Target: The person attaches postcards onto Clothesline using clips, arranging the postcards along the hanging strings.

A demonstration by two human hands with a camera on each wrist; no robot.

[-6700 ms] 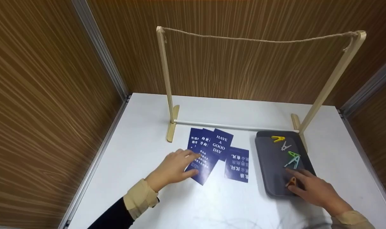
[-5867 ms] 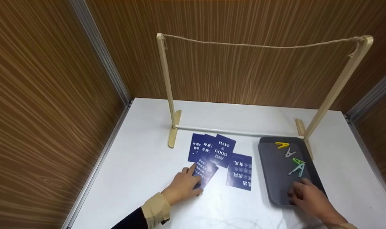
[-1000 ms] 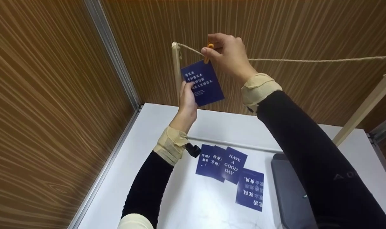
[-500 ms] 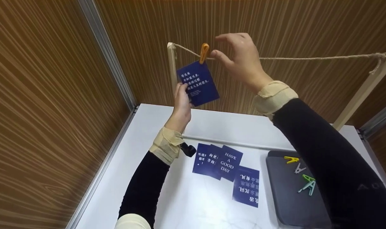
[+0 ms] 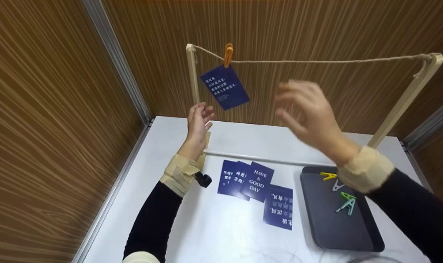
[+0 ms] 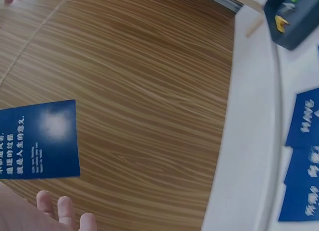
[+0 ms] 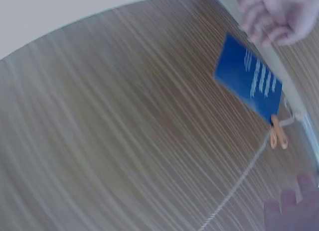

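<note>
Hovering empty: L hand (image 5: 199, 120), R hand (image 5: 309, 113).

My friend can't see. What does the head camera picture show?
A dark blue printed card hangs from a rope line by an orange plastic clothespin, with the left hand and right hand both empty below it. More blue cards lie on the white table beside a dark tray of coloured clips.
</note>
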